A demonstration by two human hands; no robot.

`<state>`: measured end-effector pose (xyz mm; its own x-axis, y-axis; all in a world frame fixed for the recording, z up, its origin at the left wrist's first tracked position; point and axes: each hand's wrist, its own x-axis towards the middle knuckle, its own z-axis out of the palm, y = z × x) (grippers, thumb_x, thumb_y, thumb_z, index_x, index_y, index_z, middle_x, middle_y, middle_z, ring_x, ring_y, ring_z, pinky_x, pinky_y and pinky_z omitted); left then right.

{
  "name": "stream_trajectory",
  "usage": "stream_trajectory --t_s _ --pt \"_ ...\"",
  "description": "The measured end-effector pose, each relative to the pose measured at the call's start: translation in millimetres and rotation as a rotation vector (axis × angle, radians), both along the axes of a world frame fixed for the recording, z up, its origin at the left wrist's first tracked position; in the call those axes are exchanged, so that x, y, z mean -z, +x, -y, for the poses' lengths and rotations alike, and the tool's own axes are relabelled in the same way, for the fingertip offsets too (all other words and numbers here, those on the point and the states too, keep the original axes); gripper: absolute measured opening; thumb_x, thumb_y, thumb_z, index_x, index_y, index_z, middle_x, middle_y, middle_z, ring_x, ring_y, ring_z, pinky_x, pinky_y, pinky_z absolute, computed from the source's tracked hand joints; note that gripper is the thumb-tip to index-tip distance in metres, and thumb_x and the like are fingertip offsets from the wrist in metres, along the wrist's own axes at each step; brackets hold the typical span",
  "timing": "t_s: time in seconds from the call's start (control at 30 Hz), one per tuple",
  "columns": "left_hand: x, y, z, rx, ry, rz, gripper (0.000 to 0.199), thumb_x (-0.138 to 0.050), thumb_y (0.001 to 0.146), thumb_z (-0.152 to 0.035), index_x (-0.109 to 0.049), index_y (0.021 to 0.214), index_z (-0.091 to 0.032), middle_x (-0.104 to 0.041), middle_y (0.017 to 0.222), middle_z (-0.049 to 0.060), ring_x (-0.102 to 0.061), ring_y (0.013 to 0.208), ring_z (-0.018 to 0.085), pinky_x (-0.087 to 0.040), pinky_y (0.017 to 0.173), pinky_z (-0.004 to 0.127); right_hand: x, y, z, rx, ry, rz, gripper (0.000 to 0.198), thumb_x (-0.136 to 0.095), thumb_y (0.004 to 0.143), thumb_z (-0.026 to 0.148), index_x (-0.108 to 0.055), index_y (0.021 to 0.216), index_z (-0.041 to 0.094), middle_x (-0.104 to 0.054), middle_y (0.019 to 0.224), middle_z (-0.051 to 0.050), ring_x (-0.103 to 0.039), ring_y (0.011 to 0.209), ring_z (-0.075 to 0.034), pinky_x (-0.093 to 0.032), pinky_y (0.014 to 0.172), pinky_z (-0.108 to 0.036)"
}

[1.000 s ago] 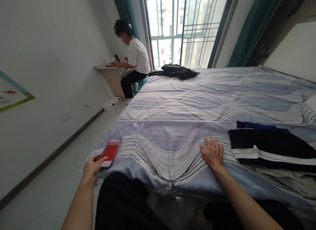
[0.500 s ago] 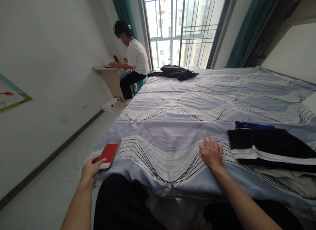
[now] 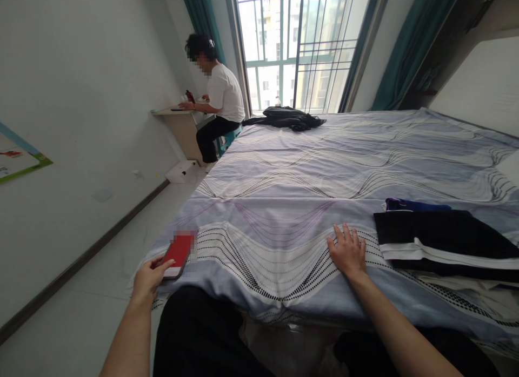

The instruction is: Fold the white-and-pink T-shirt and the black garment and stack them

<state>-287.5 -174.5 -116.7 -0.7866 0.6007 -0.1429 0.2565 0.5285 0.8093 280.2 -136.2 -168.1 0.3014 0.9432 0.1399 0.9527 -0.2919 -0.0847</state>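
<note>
My left hand (image 3: 151, 274) grips a smartphone (image 3: 178, 253) by its near left corner, thumb on top. Its screen glows red with a pale strip at the bottom, and its far end is blurred by pixel blocks. The phone is over the bed's front left corner. My right hand (image 3: 347, 251) lies palm down with fingers spread on the patterned bedsheet (image 3: 279, 258), holding nothing. Just right of that hand are folded black clothes (image 3: 441, 234) with a white stripe, and a dark blue folded garment (image 3: 421, 205) behind them.
A person in a white shirt (image 3: 227, 93) sits at a small desk (image 3: 172, 113) by the left wall. A black bundle (image 3: 290, 118) lies on the bed's far edge before the window (image 3: 279, 53). A white box (image 3: 181, 172) stands on the floor. My knees are against the bed's near side.
</note>
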Motion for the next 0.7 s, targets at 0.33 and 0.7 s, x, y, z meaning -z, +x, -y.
stream_trajectory --t_s 0.33,0.7 --pt "-0.2 -1 -1 -0.016 0.002 0.118 0.054 -0.082 0.056 -0.028 -0.065 0.106 -0.016 -0.068 0.087 0.006 -0.068 0.072 0.022 -0.053 0.054 0.026 2 1 0 -0.003 0.003 0.008 0.058 -0.033 0.103 0.047 -0.041 0.156 0.025 -0.032 0.165 -0.007 -0.024 0.151 -0.031 -0.018 0.121 -0.054" --pt "-10.1 6 -1 -0.033 -0.026 0.123 0.055 -0.081 0.058 -0.026 -0.064 0.109 -0.016 -0.068 0.094 0.008 -0.069 0.077 0.022 -0.053 0.055 0.026 0 0 1 0.003 0.018 0.011 0.056 -0.035 0.103 0.047 -0.043 0.155 0.027 -0.034 0.164 -0.006 -0.027 0.150 -0.031 -0.019 0.121 -0.053"
